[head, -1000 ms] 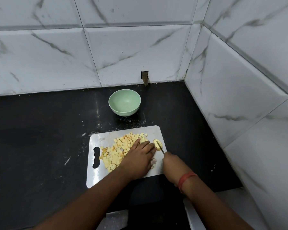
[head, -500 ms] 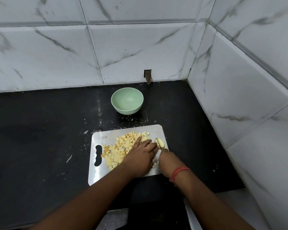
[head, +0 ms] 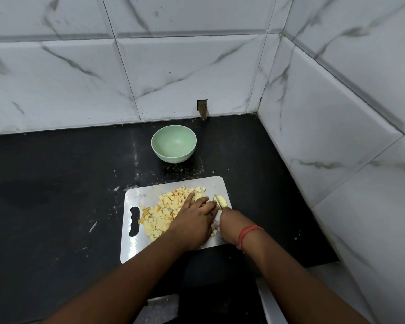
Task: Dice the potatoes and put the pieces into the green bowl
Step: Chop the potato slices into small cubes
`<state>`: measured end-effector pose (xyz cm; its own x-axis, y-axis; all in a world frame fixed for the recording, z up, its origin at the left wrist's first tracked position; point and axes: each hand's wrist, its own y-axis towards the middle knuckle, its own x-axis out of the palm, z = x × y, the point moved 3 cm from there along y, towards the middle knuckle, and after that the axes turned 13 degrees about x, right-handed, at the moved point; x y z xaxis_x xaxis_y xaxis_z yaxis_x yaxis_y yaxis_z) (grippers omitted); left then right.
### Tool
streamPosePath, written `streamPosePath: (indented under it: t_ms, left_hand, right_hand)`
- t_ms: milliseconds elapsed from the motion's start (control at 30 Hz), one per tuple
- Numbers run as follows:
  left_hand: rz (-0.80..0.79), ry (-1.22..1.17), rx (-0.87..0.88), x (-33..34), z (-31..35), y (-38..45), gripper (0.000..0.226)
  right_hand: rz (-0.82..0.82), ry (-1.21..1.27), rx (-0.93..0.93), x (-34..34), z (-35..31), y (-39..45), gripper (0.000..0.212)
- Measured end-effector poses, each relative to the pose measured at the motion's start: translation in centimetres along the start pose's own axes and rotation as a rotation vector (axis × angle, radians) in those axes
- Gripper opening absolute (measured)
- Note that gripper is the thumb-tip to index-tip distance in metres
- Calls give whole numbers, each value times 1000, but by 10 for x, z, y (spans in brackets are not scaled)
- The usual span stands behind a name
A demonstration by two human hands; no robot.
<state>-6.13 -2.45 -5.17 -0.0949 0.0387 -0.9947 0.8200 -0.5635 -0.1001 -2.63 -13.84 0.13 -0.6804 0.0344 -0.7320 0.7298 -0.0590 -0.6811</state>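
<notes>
Currently we press our left hand (head: 194, 220) flat over the potato piece (head: 221, 201) on the cutting board (head: 136, 192), our right hand (head: 230, 224) gripping the knife (head: 225, 208) just right of it, green bowl (head: 173, 144) beyond, dice (head: 164, 211) heaped leftward.
</notes>
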Motion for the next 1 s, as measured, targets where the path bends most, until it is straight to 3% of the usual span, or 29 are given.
streamPosePath:
  t_ms: [67,167,333,500,633,833,1000]
  left_hand:
    - [-2,2,-5,-1,0,1,59]
    - [-7,9,-9,-2,0,1,60]
    - [-28,17,-8,-3,2,0,62]
    - [-19,4,2,-1,2,-2,62]
    - [31,15,41,1,-1,-4,68]
    - [49,5,11,4,0,-1,70]
    - [65,-25,-6,0,3,4,81]
  right_hand:
    - [-39,-31,-14,6,3,-1,45]
    - [65,22,-98,21,15,2,32]
    - [21,20,-3,38,31,-1,31]
    - [25,69,-54,44,51,-10,23]
    - [134,251,-85,29,66,-9,20]
    - [284,318,-83,2,49,31,17]
    - [343,329,-239,-12,26,55,22]
